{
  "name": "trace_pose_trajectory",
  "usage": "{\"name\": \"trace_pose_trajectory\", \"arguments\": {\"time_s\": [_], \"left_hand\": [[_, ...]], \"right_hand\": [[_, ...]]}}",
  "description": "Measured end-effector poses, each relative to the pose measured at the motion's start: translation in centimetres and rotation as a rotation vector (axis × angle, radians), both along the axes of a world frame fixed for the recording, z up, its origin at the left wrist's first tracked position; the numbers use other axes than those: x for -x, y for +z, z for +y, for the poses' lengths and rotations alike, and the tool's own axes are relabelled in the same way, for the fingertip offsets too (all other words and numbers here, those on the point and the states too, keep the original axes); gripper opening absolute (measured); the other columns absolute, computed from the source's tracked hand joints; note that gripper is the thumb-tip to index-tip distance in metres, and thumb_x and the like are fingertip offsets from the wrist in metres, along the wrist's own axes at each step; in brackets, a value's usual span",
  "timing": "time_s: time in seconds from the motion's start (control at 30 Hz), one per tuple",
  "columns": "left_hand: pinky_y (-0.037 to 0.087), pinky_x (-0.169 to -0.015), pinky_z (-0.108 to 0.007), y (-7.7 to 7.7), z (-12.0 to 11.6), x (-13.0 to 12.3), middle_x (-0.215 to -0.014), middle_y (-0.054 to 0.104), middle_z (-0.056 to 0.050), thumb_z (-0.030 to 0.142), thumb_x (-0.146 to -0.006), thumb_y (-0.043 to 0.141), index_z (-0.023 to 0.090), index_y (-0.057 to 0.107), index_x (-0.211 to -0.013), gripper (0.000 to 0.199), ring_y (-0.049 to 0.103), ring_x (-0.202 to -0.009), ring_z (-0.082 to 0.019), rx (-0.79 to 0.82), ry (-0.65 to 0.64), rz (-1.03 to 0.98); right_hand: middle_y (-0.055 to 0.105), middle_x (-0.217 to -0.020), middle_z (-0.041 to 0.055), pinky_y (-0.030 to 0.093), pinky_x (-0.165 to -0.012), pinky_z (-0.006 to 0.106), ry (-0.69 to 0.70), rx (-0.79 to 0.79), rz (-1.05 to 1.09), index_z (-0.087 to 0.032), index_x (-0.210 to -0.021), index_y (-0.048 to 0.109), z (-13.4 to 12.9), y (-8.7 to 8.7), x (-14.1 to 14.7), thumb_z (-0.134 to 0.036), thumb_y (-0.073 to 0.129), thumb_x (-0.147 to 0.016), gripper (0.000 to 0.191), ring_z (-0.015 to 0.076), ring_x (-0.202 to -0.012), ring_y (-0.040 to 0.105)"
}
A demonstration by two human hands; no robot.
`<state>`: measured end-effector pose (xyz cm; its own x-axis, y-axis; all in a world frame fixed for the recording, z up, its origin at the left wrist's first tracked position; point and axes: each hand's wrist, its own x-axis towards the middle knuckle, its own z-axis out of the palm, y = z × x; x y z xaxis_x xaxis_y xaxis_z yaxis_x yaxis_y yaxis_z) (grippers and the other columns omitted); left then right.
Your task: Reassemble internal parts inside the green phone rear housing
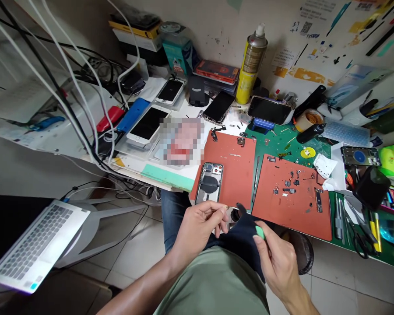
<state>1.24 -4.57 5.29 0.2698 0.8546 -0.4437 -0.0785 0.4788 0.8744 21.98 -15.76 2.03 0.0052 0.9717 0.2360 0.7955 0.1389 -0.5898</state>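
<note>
My left hand (203, 223) is at the bench's front edge, just below an opened phone body (211, 183) on a red-brown mat (231, 151). Its thumb and forefinger pinch a tiny dark piece (227, 207), too small to name. Lower and to the right, my right hand (277, 258) closes its thumb and fingers on a small green piece (260, 232); most of it is hidden in the grip. Between the hands shows a dark curved tip (240, 209); whether it joins the green piece I cannot tell.
A second red-brown mat (292, 197) carries several small phone parts. A thin metal tool (256, 178) lies between the mats. Several phones, a spray can (252, 63) and black scissors (363, 245) surround them. White cables (75, 57) hang at left above a laptop (41, 245).
</note>
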Motion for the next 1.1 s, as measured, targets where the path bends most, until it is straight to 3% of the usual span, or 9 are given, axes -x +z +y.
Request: {"name": "trace_pose_trajectory", "arguments": {"time_s": [0.13,0.3,0.43,0.57,0.7,0.93,1.1], "left_hand": [[0.050,-0.048,-0.022,-0.5,0.2,0.7,-0.069,0.073,-0.004,0.041,-0.093,0.080,0.017,0.078,-0.079,0.028,0.066,-0.054,-0.013,0.005,0.017,0.030],[0.048,-0.047,-0.021,-1.0,0.7,1.0,-0.070,0.073,-0.004,0.042,-0.091,0.082,0.016,0.078,-0.077,0.029,0.065,-0.054,-0.013,0.011,-0.010,0.050],[0.047,-0.045,-0.021,-0.7,1.2,0.7,-0.071,0.073,-0.004,0.042,-0.086,0.085,0.016,0.079,-0.080,0.028,0.064,-0.053,-0.013,0.017,0.033,0.085],[0.047,-0.045,-0.021,-0.3,1.4,0.6,-0.066,0.072,-0.004,0.040,-0.083,0.086,0.016,0.077,-0.075,0.027,0.063,-0.051,-0.013,0.022,0.010,0.095],[0.047,-0.044,-0.021,-0.2,1.7,0.5,-0.066,0.072,-0.004,0.039,-0.083,0.086,0.016,0.079,-0.075,0.026,0.062,-0.050,-0.013,-0.015,0.044,0.113],[0.047,-0.042,-0.021,0.0,2.5,0.1,-0.068,0.073,-0.004,0.038,-0.080,0.087,0.015,0.079,-0.075,0.025,0.063,-0.050,-0.013,-0.010,0.045,0.103],[0.047,-0.042,-0.021,0.1,3.0,-0.1,-0.069,0.073,-0.005,0.037,-0.079,0.087,0.015,0.080,-0.076,0.024,0.064,-0.051,-0.014,-0.005,0.023,0.131]], "right_hand": [[0.079,-0.089,0.0070,0.057,-0.061,0.029,0.031,0.039,-0.024,-0.016,-0.134,0.066,0.4,-0.3,0.7,-0.023,0.051,-0.113,0.027,0.0198,-0.066,0.076],[0.079,-0.095,0.0084,0.056,-0.064,0.029,0.003,0.031,-0.030,-0.016,-0.137,0.064,0.5,-0.5,1.0,-0.024,0.049,-0.114,0.029,0.0201,-0.071,0.077],[0.074,-0.081,0.0041,0.052,-0.058,0.029,-0.011,0.049,-0.065,-0.015,-0.134,0.065,0.7,-0.3,1.3,-0.025,0.045,-0.115,0.029,0.0191,-0.063,0.073],[0.073,-0.081,0.0043,0.053,-0.061,0.029,-0.023,0.006,-0.049,-0.015,-0.136,0.064,1.0,-0.1,1.7,-0.025,0.045,-0.115,0.031,0.0190,-0.064,0.073],[0.071,-0.076,0.0025,0.049,-0.055,0.028,-0.035,0.021,-0.086,-0.016,-0.133,0.066,0.9,-0.5,1.9,-0.027,0.041,-0.115,0.032,0.0179,-0.057,0.070],[0.074,-0.082,0.0046,0.052,-0.059,0.028,-0.027,0.021,-0.031,-0.015,-0.138,0.063,1.0,-1.0,2.2,-0.026,0.041,-0.116,0.033,0.0187,-0.063,0.073],[0.077,-0.085,0.0056,0.055,-0.060,0.028,-0.104,0.009,0.001,-0.015,-0.137,0.065,1.3,-0.9,2.4,-0.024,0.045,-0.115,0.031,0.0194,-0.065,0.076]]}}
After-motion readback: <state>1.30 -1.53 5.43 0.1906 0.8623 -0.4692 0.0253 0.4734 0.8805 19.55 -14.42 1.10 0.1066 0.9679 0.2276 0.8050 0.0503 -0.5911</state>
